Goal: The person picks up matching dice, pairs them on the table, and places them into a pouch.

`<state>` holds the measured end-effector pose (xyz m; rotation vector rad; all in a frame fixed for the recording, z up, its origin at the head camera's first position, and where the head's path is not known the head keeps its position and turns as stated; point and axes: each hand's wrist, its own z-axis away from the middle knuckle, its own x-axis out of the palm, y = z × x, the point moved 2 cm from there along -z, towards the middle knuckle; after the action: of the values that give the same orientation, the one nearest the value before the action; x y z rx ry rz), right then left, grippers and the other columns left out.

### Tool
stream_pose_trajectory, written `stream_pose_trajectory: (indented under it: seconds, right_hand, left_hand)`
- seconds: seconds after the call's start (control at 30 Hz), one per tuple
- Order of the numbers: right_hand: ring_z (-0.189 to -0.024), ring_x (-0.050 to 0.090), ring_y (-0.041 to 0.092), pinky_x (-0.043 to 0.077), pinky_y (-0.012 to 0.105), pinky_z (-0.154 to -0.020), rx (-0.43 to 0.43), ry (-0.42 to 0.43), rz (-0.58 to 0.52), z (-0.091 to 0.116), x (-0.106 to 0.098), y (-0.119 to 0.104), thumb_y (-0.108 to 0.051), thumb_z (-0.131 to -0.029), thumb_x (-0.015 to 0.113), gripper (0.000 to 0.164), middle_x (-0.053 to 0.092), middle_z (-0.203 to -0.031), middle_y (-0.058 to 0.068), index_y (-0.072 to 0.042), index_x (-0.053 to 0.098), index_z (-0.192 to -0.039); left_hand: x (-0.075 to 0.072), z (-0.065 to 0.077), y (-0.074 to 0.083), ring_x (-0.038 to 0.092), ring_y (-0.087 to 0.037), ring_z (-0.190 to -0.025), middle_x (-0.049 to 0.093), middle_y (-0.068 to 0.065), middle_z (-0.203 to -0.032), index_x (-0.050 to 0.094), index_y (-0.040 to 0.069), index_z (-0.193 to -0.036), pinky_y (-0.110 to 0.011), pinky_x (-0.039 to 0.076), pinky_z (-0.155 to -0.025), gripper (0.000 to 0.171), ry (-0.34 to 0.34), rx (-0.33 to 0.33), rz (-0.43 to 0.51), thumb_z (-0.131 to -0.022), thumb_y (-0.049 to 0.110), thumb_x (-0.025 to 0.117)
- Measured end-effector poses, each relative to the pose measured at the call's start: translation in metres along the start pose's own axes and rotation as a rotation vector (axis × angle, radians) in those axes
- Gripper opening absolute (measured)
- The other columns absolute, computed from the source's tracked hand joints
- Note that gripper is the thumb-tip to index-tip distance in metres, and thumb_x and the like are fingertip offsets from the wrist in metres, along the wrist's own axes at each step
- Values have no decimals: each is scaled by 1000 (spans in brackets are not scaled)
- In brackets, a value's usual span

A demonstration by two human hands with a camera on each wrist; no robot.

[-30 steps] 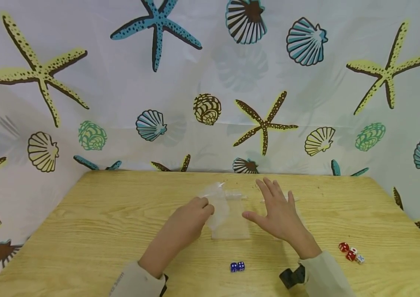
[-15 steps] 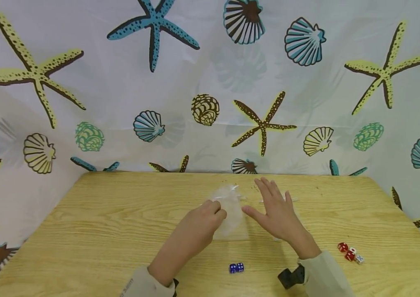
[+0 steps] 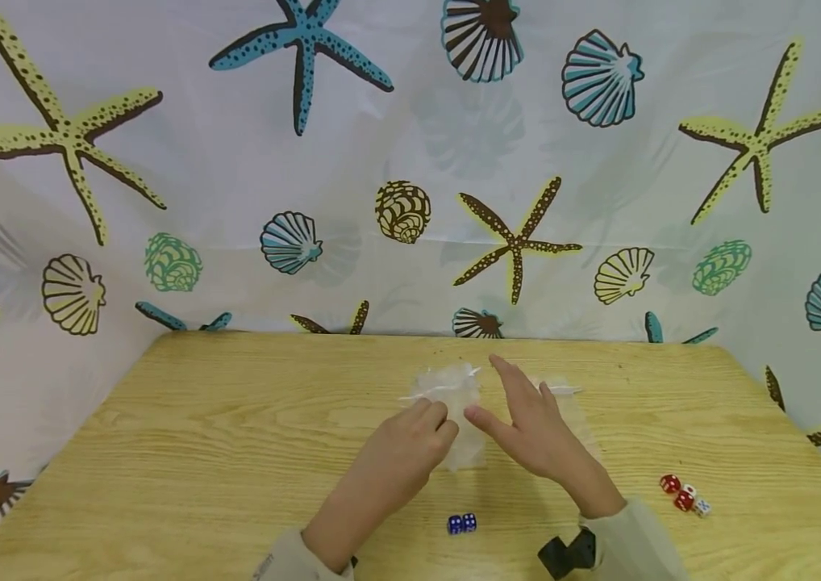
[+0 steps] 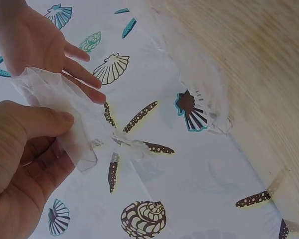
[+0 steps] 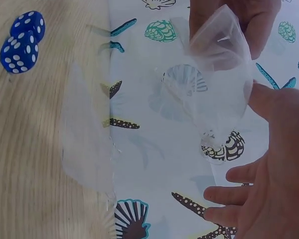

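Note:
In the head view, my left hand [image 3: 414, 444] pinches a sheer white bag [image 3: 457, 383] between thumb and fingers, over the middle of the table. The left wrist view shows the thumb pressed on the bag's bunched end, with the rest hanging loose. My right hand [image 3: 537, 428] is close by on the right, its fingers straight and spread. In the right wrist view, its thumb [image 5: 261, 102] is right at the edge of the held bag. Another sheer bag [image 5: 84, 144] lies flat on the table below the held one.
A further sheer bag [image 3: 564, 390] lies partly hidden behind my right hand. Two blue dice [image 3: 462, 524] sit at the table's near side. Several red and white dice [image 3: 685, 495] cluster at the right. A patterned cloth [image 3: 352, 282] encloses the wooden table [image 3: 236, 420].
My left hand has moved right with the sheer bag, nearer to my right hand. The right hand has shifted slightly left, with its fingers still spread. The dice have stayed put.

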<state>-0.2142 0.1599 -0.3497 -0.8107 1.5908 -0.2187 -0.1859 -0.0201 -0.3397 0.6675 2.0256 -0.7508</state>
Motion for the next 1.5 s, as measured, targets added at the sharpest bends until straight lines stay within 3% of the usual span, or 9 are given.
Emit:
stream_pose_trajectory:
  seconds: [0.13,0.3,0.47,0.63,0.77,0.97,1.23,1.37,1.5]
  right_hand:
    - [-140,29,40,20,65,-110,2,-45,-84,1,1,-2,-45,-97,48,75,30,-152,21,-3,18,-151]
    - [-132,42,39,40,56,-102,11,-96,-221,2,2,-3,-41,-98,50,72,40,-145,23,-5,16,-151]
    - [-110,61,35,53,42,-88,-32,-101,-361,2,2,-5,-21,-97,55,65,51,-133,26,-1,20,-148]
    - [-86,68,27,56,27,-65,-36,-64,-469,2,2,-6,-2,-93,54,59,58,-119,26,2,24,-144]
    - [-78,68,22,56,26,-60,-10,-19,-539,1,1,-7,4,-90,52,57,61,-113,25,1,27,-141]
    - [-77,68,20,57,27,-60,35,34,-583,0,-3,-6,5,-89,54,60,61,-110,25,-1,27,-142]
    - [-77,68,17,58,28,-62,50,70,-600,0,-11,-3,5,-89,55,61,60,-110,26,0,25,-142]
    - [-78,68,16,58,28,-62,55,76,-605,0,-13,-2,5,-88,56,62,61,-110,26,-1,25,-142]
    - [-78,68,16,58,28,-62,58,78,-598,0,-15,-1,4,-89,56,62,61,-110,25,-1,26,-142]
  left_hand:
    - [1,-1,3,46,-10,-68,55,1,-79,67,9,-83,-15,42,-57,11,46,25,-48,-78,3,75]
    - [0,-2,6,50,-9,-71,58,1,-81,67,11,-83,-15,45,-60,8,82,45,-97,-80,7,74]
    - [1,-2,7,51,-8,-72,59,2,-83,68,12,-86,-14,45,-61,6,67,41,-113,-82,10,73]
    - [1,-1,8,51,-9,-72,59,2,-83,68,12,-85,-15,45,-60,6,72,44,-119,-82,11,73]
    - [2,-1,8,51,-9,-73,60,2,-84,68,11,-87,-16,46,-61,9,81,43,-108,-81,10,74]
    - [1,-2,7,54,-11,-78,61,1,-90,66,10,-94,-18,48,-65,23,95,40,-57,-74,6,77]
    - [-2,-3,3,57,-13,-82,60,-1,-92,69,9,-93,-19,51,-70,15,151,14,54,-79,9,73]
    - [-4,-2,-4,58,-14,-82,60,-2,-92,69,8,-94,-21,53,-72,14,184,-48,172,-80,8,73]
    - [-4,1,-14,59,-16,-81,60,-5,-93,67,5,-96,-24,54,-68,17,241,-172,297,-80,4,73]
